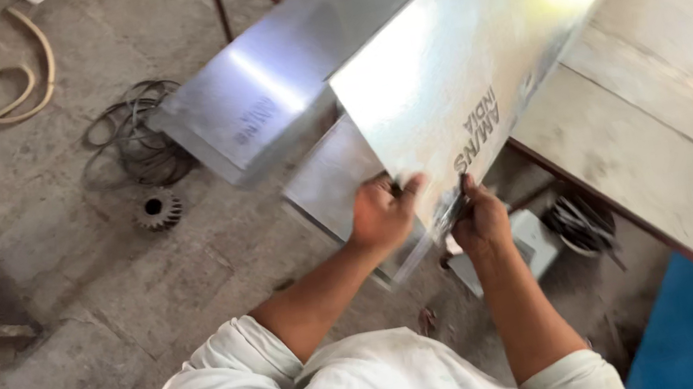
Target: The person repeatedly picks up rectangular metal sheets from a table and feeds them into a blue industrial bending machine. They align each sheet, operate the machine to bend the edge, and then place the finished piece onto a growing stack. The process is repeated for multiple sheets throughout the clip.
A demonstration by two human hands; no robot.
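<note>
The top sheet (474, 60), one of 3 shiny metal sheets, is gripped at its near corner by both hands: left hand (382, 212) w/ fingers curled shut on the edge, right hand (479, 221) pinched closed on it. It is held tilted over the surface (681, 120); 1 gear (158, 209) & 1 cable coil (132, 132) lie on the floor.

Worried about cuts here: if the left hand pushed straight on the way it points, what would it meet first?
Probably the shiny metal sheet: the left hand already grips its near edge, fingers pointing up along it.

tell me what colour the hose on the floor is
Pale yellow hose, coiled at upper left, head view.
</note>
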